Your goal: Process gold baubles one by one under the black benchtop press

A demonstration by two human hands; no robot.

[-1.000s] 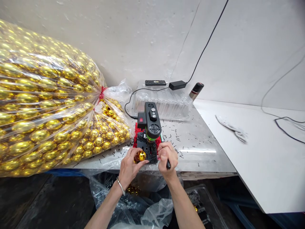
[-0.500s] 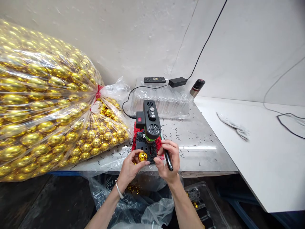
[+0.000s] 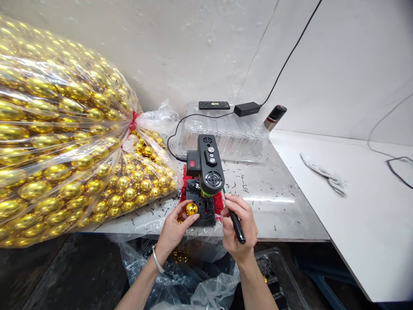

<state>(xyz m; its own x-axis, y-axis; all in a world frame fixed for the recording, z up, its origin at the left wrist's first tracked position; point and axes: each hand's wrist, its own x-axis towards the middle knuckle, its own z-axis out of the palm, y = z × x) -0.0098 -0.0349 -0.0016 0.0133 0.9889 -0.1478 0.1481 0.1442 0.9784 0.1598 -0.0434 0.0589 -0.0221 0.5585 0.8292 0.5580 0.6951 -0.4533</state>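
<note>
a person's left hand [image 3: 176, 222] pinches a shiny round gold ball [image 3: 191, 209] between thumb and bent fingers at the left side of a flat black slotted plate [image 3: 200, 218], while the right hand [image 3: 243, 221] curls loosely around a slim black rod-shaped handle [image 3: 237, 227]. just beyond them stands a black round-ended machine [image 3: 211, 165] with two fan grilles, above a fuzzy red mat [image 3: 218, 199] on a smooth grey table [image 3: 284, 206] strewn with short black shreds [image 3: 244, 188]. at left bulges a huge clear plastic bag [image 3: 64, 142] packed with gold balls and knotted with a red tie [image 3: 134, 121]; behind the machine, clear plastic trays [image 3: 222, 135] carry a small black power adapter [image 3: 248, 109].
</note>
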